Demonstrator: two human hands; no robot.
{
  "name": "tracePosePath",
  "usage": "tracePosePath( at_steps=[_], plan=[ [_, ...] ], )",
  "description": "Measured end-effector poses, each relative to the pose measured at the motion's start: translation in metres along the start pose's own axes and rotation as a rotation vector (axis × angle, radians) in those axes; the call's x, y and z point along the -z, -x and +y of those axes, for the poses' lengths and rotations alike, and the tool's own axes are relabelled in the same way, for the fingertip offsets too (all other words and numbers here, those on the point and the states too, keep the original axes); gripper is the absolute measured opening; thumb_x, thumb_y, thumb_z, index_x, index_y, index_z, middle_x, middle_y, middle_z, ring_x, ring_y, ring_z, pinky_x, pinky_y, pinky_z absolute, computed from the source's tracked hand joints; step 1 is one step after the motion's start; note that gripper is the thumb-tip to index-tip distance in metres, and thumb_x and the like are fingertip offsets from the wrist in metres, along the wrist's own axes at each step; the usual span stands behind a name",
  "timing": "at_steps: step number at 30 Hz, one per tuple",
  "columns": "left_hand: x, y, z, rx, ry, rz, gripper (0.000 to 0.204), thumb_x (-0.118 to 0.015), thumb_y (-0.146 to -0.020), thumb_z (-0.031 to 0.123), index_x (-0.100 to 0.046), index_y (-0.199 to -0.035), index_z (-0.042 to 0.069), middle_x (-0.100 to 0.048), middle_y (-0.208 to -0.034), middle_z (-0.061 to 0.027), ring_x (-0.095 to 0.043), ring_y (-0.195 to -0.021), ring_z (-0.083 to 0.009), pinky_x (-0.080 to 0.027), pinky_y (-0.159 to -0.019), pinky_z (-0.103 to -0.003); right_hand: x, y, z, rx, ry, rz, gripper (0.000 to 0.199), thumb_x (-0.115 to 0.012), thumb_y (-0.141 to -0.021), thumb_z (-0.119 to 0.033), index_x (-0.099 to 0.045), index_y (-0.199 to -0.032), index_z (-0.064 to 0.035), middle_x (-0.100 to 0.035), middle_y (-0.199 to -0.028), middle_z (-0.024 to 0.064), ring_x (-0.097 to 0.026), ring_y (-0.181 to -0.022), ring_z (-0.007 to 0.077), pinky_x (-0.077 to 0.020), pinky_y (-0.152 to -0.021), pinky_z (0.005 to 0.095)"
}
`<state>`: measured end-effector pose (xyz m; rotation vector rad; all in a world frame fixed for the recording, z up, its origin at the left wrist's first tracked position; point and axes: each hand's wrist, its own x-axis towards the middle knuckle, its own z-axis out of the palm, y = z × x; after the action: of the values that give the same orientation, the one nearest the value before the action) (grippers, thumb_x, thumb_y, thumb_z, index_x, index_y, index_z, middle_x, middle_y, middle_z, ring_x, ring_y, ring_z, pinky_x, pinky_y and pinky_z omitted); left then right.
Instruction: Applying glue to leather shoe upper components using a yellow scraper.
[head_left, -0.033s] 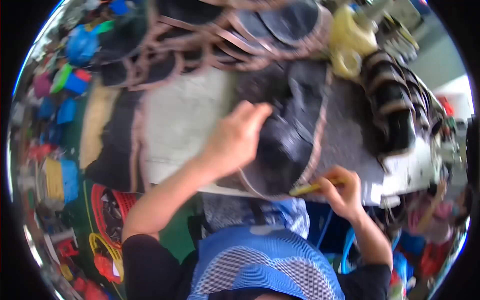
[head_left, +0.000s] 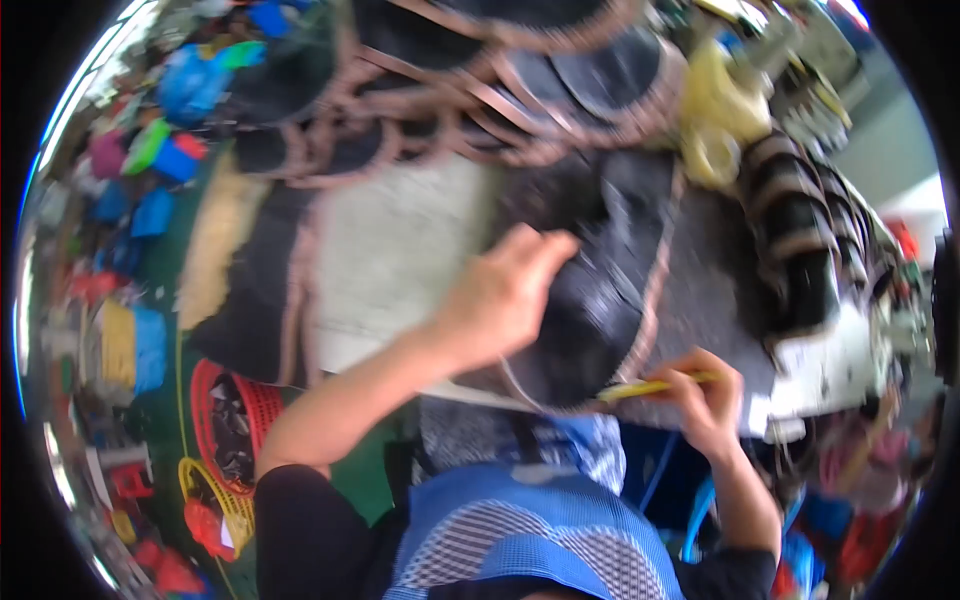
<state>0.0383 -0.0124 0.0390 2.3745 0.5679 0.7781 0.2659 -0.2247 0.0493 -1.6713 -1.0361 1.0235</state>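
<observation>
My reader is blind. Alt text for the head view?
A left hand presses a black fabric piece flat on a worktable while the right hand holds a yellow pencil at its edge. Stacked black pieces lie beyond.

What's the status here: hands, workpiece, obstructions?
Left hand flat on black fabric piece. Right hand grips yellow pencil, tip at the trimmed edge. Stacked pieces behind, clear of hands.

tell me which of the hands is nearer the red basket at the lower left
Left. The left hand rests on the black piece, up and right of the red basket; the right hand, holding a yellow pencil, is farther right.
</observation>
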Motion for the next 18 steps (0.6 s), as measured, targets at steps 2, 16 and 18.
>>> tracePosePath(
  at_steps=[2,16,18],
  plan=[
    [0.017,-0.012,0.016,-0.058,0.108,-0.011,0.036,-0.055,-0.093,-0.002,-0.054,-0.129,0.0,-0.059,-0.105,-0.019,-0.063,-0.09,-0.0379,-0.053,-0.078,-0.041,0.021,-0.004,-0.006,0.13,-0.156,0.313,0.025,-0.056,-0.102,-0.021,-0.065,-0.098,0.0016,-0.071,-0.09,0.013,-0.073,-0.073,0.0194,-0.0585,-0.067,0.0287],
    [0.356,-0.265,0.123,-0.275,0.488,0.724,0.014,-0.054,-0.086,0.002,-0.068,-0.085,0.002,-0.066,-0.076,-0.0088,-0.063,-0.062,-0.0194,-0.047,-0.052,-0.033,0.149,0.016,0.042,0.341,-0.747,0.723,0.04,-0.066,-0.099,-0.034,-0.061,-0.119,0.0005,-0.065,-0.111,0.011,-0.069,-0.098,0.0149,-0.0594,-0.082,0.021],
    [0.391,-0.285,0.072,-0.294,0.361,0.914,0.018,-0.052,-0.086,0.003,-0.07,-0.09,0.001,-0.066,-0.076,-0.0088,-0.063,-0.067,-0.0185,-0.048,-0.056,-0.034,0.15,0.021,0.039,0.281,-0.765,0.736,0.04,-0.066,-0.099,-0.033,-0.061,-0.119,0.0012,-0.064,-0.112,0.0122,-0.071,-0.091,0.015,-0.06,-0.078,0.0196]
  ],
)
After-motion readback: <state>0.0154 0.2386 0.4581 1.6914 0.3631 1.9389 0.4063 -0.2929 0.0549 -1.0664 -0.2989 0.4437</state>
